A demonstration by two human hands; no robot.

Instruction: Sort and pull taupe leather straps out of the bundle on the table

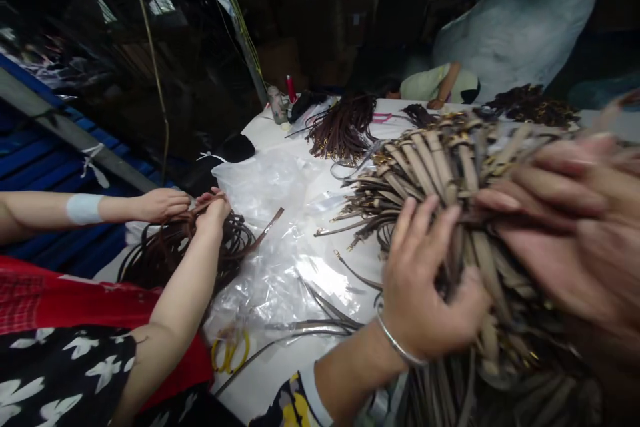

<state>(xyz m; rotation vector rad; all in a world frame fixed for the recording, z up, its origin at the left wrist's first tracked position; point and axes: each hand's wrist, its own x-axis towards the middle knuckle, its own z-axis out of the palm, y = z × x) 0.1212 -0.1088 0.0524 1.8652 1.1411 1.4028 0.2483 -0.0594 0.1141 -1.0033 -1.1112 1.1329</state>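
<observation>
A large heap of taupe straps [425, 160] with gold metal clasps fills the right side of the table. My left hand [430, 287], with a silver bracelet at the wrist, lies over the heap. Its fingers curl down with the thumb opposite, around some of the straps. At the right edge my right hand [565, 207] is smeared by motion, its fingers pinched together beside a strap in the heap. What lies inside that pinch is partly hidden. Loose thin straps [325, 313] trail across the table left of my left wrist.
A co-worker's hands [200, 207] handle dark brown straps [150, 253] at left. Clear plastic bags [280, 253] and yellow-handled scissors [230, 350] lie between us. Farther back are brown straps [343, 127], a red bottle [291, 88] and another person [430, 83] bent at the table.
</observation>
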